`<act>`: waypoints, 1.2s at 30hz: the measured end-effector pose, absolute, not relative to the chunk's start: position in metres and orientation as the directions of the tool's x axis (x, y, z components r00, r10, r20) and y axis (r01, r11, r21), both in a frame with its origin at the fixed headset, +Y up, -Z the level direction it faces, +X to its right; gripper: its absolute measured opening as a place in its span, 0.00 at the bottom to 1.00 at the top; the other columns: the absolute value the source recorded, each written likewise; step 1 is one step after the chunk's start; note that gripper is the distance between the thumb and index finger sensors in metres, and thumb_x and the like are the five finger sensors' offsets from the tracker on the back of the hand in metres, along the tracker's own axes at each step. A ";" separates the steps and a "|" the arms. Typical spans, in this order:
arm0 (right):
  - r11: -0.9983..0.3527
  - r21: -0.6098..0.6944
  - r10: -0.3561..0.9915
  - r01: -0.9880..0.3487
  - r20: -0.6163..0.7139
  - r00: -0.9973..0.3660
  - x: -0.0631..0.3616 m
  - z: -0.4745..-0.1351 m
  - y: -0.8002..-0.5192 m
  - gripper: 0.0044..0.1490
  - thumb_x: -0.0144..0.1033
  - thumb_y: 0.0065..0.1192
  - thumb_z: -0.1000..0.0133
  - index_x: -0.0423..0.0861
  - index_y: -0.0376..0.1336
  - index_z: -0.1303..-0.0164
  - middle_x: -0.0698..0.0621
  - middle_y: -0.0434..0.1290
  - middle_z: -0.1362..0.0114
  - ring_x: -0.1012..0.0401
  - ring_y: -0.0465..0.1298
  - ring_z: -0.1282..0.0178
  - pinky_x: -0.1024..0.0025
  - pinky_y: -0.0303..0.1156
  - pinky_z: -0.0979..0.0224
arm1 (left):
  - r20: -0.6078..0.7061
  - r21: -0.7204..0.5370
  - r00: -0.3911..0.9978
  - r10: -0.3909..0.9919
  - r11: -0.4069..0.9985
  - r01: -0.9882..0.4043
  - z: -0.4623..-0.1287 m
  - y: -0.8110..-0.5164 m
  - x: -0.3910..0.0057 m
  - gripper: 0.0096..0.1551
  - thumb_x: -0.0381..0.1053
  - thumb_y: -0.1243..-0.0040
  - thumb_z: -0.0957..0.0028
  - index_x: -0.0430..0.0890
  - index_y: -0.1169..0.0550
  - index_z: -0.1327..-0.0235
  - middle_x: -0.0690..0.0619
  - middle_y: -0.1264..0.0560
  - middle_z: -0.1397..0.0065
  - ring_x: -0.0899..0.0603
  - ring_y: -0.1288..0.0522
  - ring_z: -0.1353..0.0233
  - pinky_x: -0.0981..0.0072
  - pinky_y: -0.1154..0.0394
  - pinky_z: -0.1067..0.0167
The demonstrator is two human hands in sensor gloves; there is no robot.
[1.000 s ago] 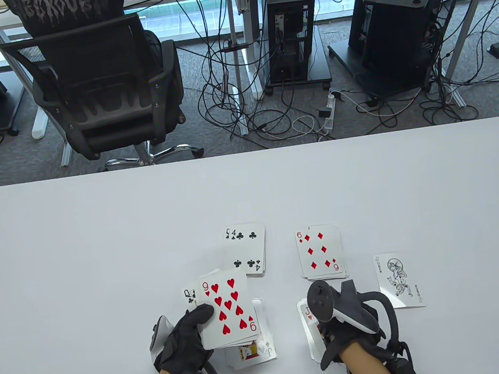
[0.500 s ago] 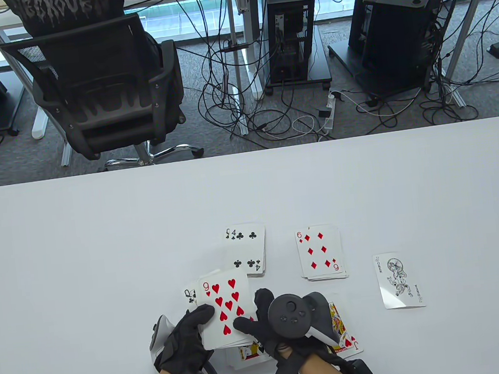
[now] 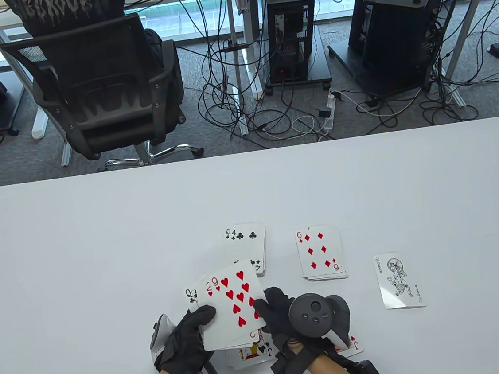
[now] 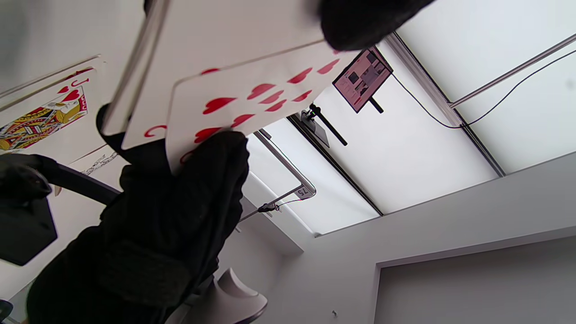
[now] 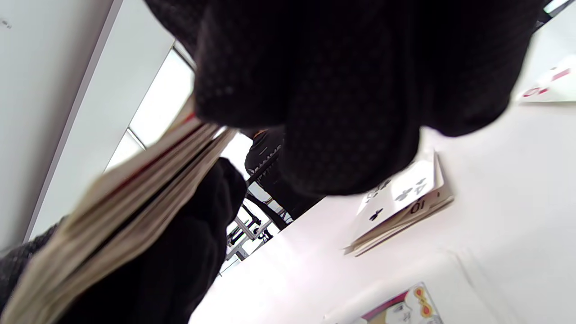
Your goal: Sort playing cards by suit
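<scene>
1. White table [image 3: 81, 240] fills the near half of the table view, with an office chair [image 3: 101, 91] and a tangle of cables [image 3: 259, 106] on the floor past its far edge.
2. Nearest the person: the left hand [image 3: 183, 343] grips the unsorted deck [image 3: 229, 331] from below, thumb laid across its face.
3. The right hand [image 3: 286, 321] is just beside it, its fingers [image 3: 269, 307] pinching the right edge of the nine of hearts [image 3: 234, 300], the top card, fanned off the deck.
4. Tip, I'd say: slide that one card off sideways with a light pinch so the red 2 under it stays put.
5. The nine's long axis runs near to far, tilted a bit clockwise, its "9" corner pointing away from the person.
6. The hearts pile [image 3: 348, 346] with its jack sits under the right wrist, so that's probably the drop spot.
7. Farther out: the clubs pile [image 3: 246, 245], the diamonds pile [image 3: 321, 253], and a joker [image 3: 399, 280] off to the right.
</scene>
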State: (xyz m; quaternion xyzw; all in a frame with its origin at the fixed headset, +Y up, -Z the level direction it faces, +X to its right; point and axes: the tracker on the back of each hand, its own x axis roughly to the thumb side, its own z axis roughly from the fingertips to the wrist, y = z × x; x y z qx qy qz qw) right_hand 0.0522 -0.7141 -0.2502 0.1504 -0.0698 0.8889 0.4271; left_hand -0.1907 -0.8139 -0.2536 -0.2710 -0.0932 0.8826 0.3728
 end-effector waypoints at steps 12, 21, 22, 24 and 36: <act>-0.618 -0.011 0.778 -0.786 0.134 -0.614 0.145 -0.249 -0.716 0.25 0.28 0.55 0.43 0.19 0.66 0.54 0.47 0.80 0.71 0.53 0.83 0.75 0.51 0.80 0.58 | -0.413 -0.349 -0.582 0.701 -0.712 -0.610 -0.253 -0.813 -0.190 0.31 0.56 0.50 0.33 0.57 0.47 0.22 0.57 0.40 0.19 0.47 0.32 0.23 0.55 0.32 0.27; -0.749 0.183 0.641 -0.637 -0.046 -0.766 0.180 -0.235 -0.747 0.26 0.28 0.57 0.43 0.17 0.66 0.54 0.46 0.80 0.73 0.52 0.82 0.78 0.50 0.79 0.61 | -0.418 -0.342 -0.577 0.701 -0.710 -0.615 -0.252 -0.813 -0.190 0.31 0.56 0.50 0.33 0.57 0.47 0.22 0.57 0.40 0.19 0.47 0.32 0.23 0.55 0.32 0.27; -0.772 0.215 0.603 -0.597 -0.047 -0.796 0.179 -0.234 -0.751 0.27 0.28 0.57 0.43 0.17 0.66 0.54 0.46 0.80 0.74 0.52 0.82 0.78 0.50 0.80 0.61 | -0.419 -0.341 -0.577 0.701 -0.710 -0.616 -0.252 -0.813 -0.190 0.31 0.56 0.50 0.33 0.57 0.47 0.22 0.57 0.40 0.19 0.47 0.32 0.23 0.55 0.32 0.27; -0.824 0.268 0.506 -0.500 -0.049 -0.861 0.176 -0.232 -0.757 0.28 0.29 0.57 0.43 0.16 0.66 0.55 0.47 0.80 0.74 0.52 0.82 0.79 0.51 0.80 0.62 | -0.419 -0.339 -0.576 0.702 -0.710 -0.618 -0.252 -0.813 -0.191 0.31 0.56 0.50 0.33 0.57 0.47 0.22 0.57 0.40 0.19 0.47 0.32 0.23 0.55 0.32 0.27; -0.926 0.375 0.061 -0.034 0.058 -0.996 0.148 -0.236 -0.769 0.33 0.36 0.57 0.42 0.15 0.66 0.58 0.46 0.80 0.74 0.51 0.82 0.79 0.50 0.79 0.61 | -0.420 -0.338 -0.575 0.702 -0.709 -0.619 -0.251 -0.813 -0.191 0.31 0.56 0.50 0.33 0.57 0.47 0.22 0.57 0.40 0.19 0.47 0.32 0.23 0.55 0.32 0.27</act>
